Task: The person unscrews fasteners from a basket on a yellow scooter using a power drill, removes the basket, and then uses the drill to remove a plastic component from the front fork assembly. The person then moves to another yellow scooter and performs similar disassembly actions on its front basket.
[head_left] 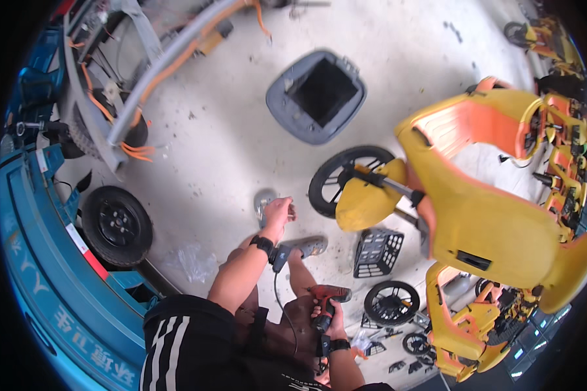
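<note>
My right hand [335,320] is wrapped round the grip of a red and black cordless drill [331,293], held low by my knee. My left hand [279,214] is stretched out ahead above the floor, its fingers curled in; whether anything small sits in them I cannot make out. A black band with a small dark device and a cable [276,280] hangs at my left wrist. Nearest to my hands on the right is a yellow scooter [489,218] with a black spoked front wheel [326,186] and yellow mudguard [365,202].
A black plastic basket [379,253] and a loose wheel [391,303] lie on the right. Ahead stands a grey bin-like container [284,104] with a dark square opening. A blue vehicle [52,274], a tyred wheel [117,225] and a grey metal frame [156,65] are on the left.
</note>
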